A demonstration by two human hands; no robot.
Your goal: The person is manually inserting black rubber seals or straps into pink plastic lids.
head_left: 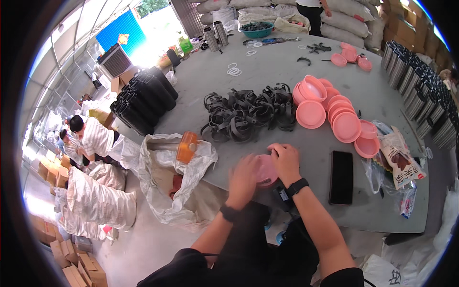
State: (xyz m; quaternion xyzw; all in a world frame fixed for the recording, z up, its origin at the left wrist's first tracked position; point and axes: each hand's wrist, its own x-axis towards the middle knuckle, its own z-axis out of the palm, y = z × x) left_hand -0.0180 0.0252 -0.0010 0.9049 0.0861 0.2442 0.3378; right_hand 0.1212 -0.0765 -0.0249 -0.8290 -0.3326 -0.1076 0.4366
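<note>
Left hand [243, 181]: blurred beside pink lid [267, 171], grip unclear
Right hand [287, 160]: curled against it, hold unclear
Table [191, 91]: grey, spreading beyond both
Sacks [98, 201]: on floor, leftward

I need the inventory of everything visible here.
table: one, grey, centre
nearest dish: one, pink, table's near edge
other dishes: many, pink, table's right half
straps: one heap, dark grey, mid-table
phone: one, black, table's near right
package: one, cream, right of phone
basin: one, teal, far edge
rings: several, white, table's back
tubes: one bundle, black, table's left
metal cylinders: many, silver, right side
open sack: one, white, table's near left
container: one, orange, on open sack
boxes: several, brown, lower left
other people: at least three, light tops, left and back
wristbands: two, black, both wrists
left hand: one, bare, nearest dish's left
right hand: one, bare, its right
</note>
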